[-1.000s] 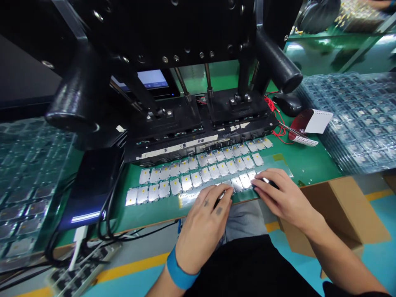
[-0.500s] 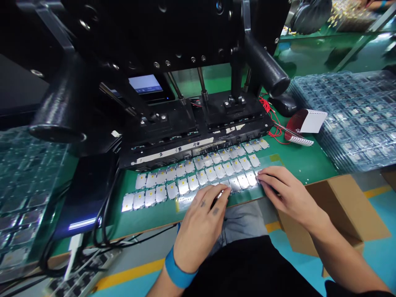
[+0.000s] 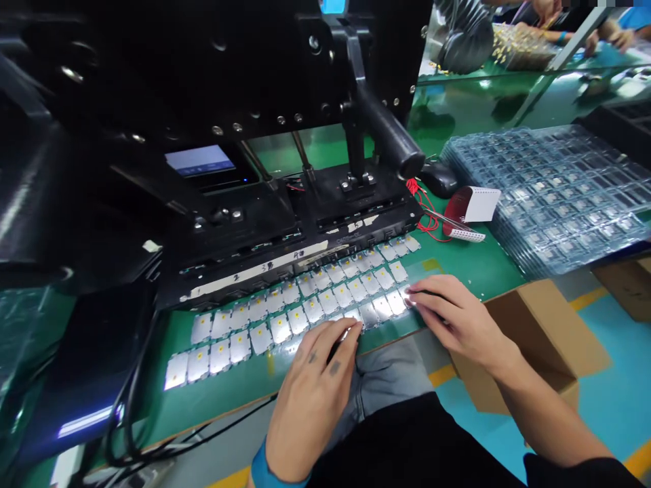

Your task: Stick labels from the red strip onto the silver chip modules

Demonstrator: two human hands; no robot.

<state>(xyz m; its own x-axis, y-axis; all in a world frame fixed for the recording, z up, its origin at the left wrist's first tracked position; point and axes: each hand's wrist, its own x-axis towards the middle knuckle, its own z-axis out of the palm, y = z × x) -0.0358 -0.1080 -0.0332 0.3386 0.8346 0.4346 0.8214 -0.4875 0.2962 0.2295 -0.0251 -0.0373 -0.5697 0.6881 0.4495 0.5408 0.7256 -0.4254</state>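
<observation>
Small silver circuit boards [image 3: 280,328] with yellow dots lie in rows on the green mat. The nearest, shorter row [image 3: 382,309] runs between my two hands. My left hand [image 3: 318,379], in a blue wristband, has its thumb and index finger pinched at this row's left end; its curled fingers partly hide the boards there. At the right end, the fingertips of my right hand [image 3: 458,315] are closed on the edge of the last board. Behind the rows stands a black press-like test fixture [image 3: 305,251] with numbered tape along its front.
Stacked clear trays [image 3: 554,196] stand at the right, near a small notebook [image 3: 481,205], red wires [image 3: 427,220] and a black mouse [image 3: 440,177]. A cardboard box [image 3: 539,339] is below the table edge. Black cables [image 3: 131,393] run at the left. Co-workers' hands [image 3: 618,37] show far back.
The camera view has turned right, so the fixture and boards appear shifted left. Both hands keep nearly the same pose at the ends of the nearest row.
</observation>
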